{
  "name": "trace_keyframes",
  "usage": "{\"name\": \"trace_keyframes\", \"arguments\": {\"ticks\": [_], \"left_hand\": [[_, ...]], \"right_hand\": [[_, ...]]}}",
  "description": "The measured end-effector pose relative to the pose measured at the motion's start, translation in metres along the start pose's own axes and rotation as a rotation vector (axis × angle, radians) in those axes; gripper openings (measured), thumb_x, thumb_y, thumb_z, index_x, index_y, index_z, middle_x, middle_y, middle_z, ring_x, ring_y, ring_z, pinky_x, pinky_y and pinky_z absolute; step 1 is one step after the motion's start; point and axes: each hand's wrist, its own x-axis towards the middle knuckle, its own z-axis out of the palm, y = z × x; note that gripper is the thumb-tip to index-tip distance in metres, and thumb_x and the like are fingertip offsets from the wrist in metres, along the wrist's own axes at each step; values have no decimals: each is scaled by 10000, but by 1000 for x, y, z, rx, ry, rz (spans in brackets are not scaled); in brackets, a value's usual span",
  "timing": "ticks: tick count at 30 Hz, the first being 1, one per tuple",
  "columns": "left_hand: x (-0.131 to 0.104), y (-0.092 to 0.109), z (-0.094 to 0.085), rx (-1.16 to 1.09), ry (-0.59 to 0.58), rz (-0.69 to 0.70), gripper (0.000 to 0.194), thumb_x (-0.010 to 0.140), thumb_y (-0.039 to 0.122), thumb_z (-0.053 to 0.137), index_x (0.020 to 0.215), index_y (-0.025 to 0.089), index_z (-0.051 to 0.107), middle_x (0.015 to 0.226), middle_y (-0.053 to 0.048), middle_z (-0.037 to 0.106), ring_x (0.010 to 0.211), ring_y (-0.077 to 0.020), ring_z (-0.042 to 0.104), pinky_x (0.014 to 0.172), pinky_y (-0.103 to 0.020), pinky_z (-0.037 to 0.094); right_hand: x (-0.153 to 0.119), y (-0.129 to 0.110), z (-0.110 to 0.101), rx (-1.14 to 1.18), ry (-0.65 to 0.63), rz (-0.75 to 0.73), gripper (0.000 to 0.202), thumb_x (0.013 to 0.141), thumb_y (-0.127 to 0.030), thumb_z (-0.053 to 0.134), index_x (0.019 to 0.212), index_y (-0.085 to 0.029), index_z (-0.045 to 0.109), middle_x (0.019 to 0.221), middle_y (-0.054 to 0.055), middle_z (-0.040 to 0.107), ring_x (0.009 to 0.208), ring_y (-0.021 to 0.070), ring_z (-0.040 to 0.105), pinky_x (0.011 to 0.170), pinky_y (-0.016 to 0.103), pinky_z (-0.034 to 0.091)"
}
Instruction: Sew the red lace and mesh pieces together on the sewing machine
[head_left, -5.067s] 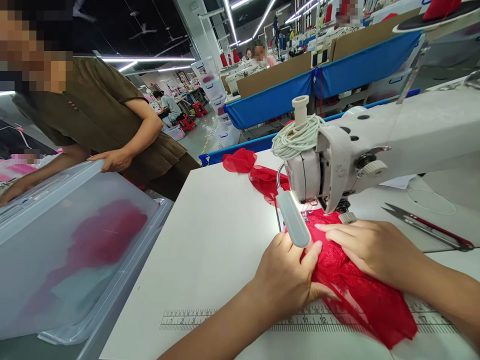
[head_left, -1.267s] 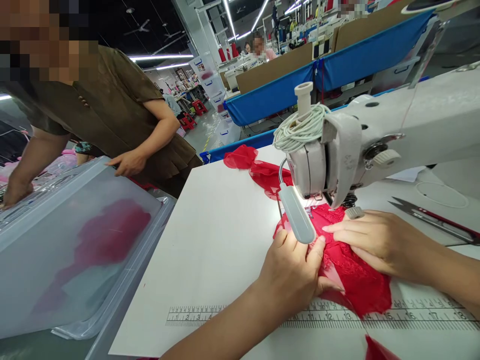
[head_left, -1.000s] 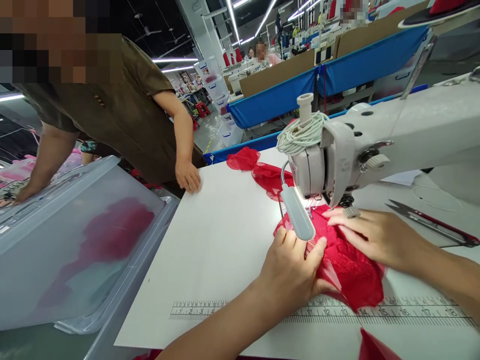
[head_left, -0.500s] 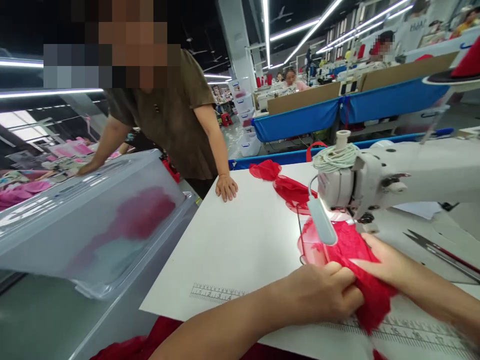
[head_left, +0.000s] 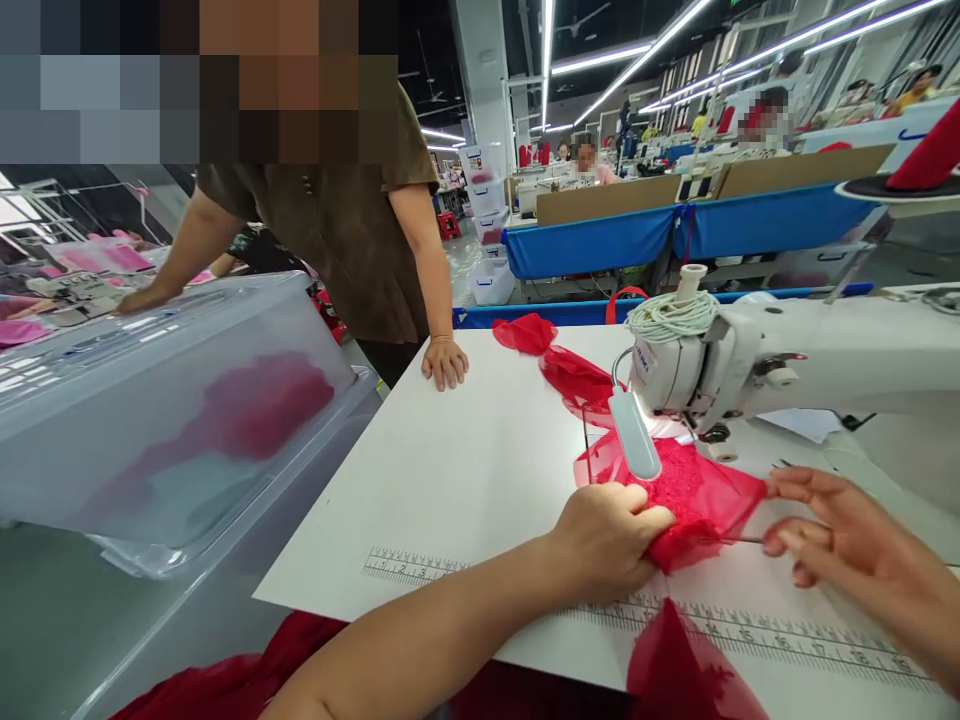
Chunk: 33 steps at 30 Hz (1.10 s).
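Note:
Red sheer, lacy fabric (head_left: 694, 490) lies under the head of a white sewing machine (head_left: 810, 350). My left hand (head_left: 607, 535) is closed on its near left edge, the fingers bunching the cloth. At the right, my right hand (head_left: 851, 535) pinches the fabric's right corner between its fingers, holding it stretched sideways. A thin dark strand runs from the cloth's lower edge to that hand; what it is I cannot make out. A grey lamp (head_left: 636, 435) hangs in front of the needle area, which it partly hides. Another red sheer piece (head_left: 682, 665) droops over the table's front edge.
A printed ruler (head_left: 405, 567) runs along the white table's (head_left: 450, 450) near edge. More red pieces (head_left: 574, 375) trail behind the machine. Left of the table stands a translucent plastic bin (head_left: 172, 430). A co-worker (head_left: 337, 240) leans over, one hand (head_left: 446, 362) on the table corner.
My right hand has moved off the top of the fabric to its right corner, spreading the cloth out. My left hand has shifted slightly left. The view has turned a little.

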Motion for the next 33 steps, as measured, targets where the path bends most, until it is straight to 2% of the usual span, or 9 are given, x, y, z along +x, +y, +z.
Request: {"name": "trace_keyframes", "arguments": {"ticks": [5, 7, 10, 14, 17, 21, 24, 27, 33], "left_hand": [[0, -2, 1, 13, 19, 85, 138, 876, 322, 604, 864, 188, 638, 750, 0, 539, 597, -147, 433, 503, -294, 251], [1, -3, 3, 53, 42, 167, 141, 866, 312, 595, 890, 183, 646, 747, -8, 534, 606, -155, 435, 504, -300, 247], [1, -5, 8, 105, 93, 272, 103, 861, 269, 572, 874, 179, 620, 735, -14, 527, 595, -157, 426, 502, -300, 262], [-3, -5, 19, 153, 182, 90, 82, 825, 103, 532, 808, 183, 534, 692, -9, 494, 577, -161, 437, 485, -295, 298], [-7, -4, 22, 237, 274, -74, 255, 785, -40, 486, 705, 200, 459, 678, -16, 494, 615, -168, 490, 484, -282, 314], [-6, -6, 9, 230, 262, 48, 277, 859, -47, 428, 726, 188, 491, 792, -42, 578, 683, -162, 541, 512, -264, 362], [1, -13, -4, -63, 47, 143, 185, 914, 27, 440, 863, 180, 531, 986, -71, 646, 736, -157, 571, 543, -256, 416], [8, -24, -7, -674, -51, -204, 142, 873, 83, 517, 821, 205, 467, 848, -28, 617, 692, -153, 578, 561, -245, 449], [19, -42, -1, -1137, -111, -523, 321, 989, 336, 451, 698, 208, 404, 577, 23, 489, 477, -129, 578, 462, -222, 449]], "right_hand": [[9, -9, 18, -601, -130, -790, 459, 965, -284, 536, 1421, -331, 499, 1084, 82, 744, 749, 208, 736, 512, 253, 548], [23, -16, 29, -754, -94, -959, 389, 950, -117, 413, 1256, -279, 592, 1058, 71, 744, 838, 207, 733, 506, 243, 482], [44, -17, 41, -876, -117, -1056, 304, 866, -9, 385, 785, -244, 561, 693, -4, 633, 502, 149, 540, 420, 290, 273], [56, -6, 46, -777, -45, -1007, 299, 774, 28, 377, 675, -243, 453, 601, -17, 497, 488, 152, 432, 457, 308, 265], [54, -3, 41, -719, -97, -967, 479, 629, 4, 418, 1009, -210, 616, 837, 31, 649, 673, 180, 577, 565, 285, 417], [54, 0, 36, -733, -172, -927, 558, 651, -27, 452, 1141, -218, 637, 900, 51, 668, 727, 203, 615, 601, 295, 474], [54, 7, 39, -661, -130, -862, 363, 765, -26, 433, 953, -243, 656, 1007, 59, 704, 766, 179, 649, 582, 265, 455], [55, 11, 42, -493, -135, -769, 275, 863, -109, 453, 984, -247, 657, 1090, 55, 733, 838, 181, 688, 635, 258, 489], [60, 2, 43, -79, -130, -411, 169, 852, -230, 463, 803, -240, 625, 554, -29, 614, 481, 149, 567, 507, 265, 477]]}}
